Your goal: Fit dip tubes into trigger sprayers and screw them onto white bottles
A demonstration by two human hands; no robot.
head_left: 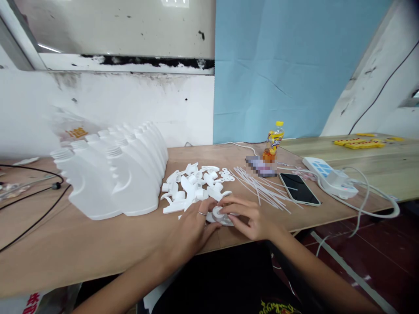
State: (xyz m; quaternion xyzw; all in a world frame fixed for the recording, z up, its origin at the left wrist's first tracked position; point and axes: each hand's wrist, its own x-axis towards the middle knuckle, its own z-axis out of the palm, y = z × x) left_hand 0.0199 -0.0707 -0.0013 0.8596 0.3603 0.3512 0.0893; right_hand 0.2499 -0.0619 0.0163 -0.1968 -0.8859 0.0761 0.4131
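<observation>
Step in hand, as judged: close fingertip work on one small white part (217, 213), round-topped with a raised ring; it sits between the two hands at the near edge of the desk (81, 248), just in front of a heap of white moulded pieces (193, 185). Left grip: the left hand (193, 222), ring on one finger, has thumb and forefinger closed about the part's near-left side, apparently bracing it; right grip: the right hand (253, 218) comes over from the other side, fingertips on or against the part; cannot tell whether they pinch it or merely press.

Next move, by my reading, calls for a steady left hold and fine pressure or turning from the right fingertips; loose rings (225, 175) and thin white tubes (262, 189) lie within reach, white jugs (94, 187) stand uncapped to the left.

Hard to make out: the part's underside and flat lower edge, mostly covered by fingers; right thumb contact, unclear; rear jugs, overlapped by the front ones; an item beside the drink bottle (274, 144), pixelated; forearms, cut off by the lower edge of view.
</observation>
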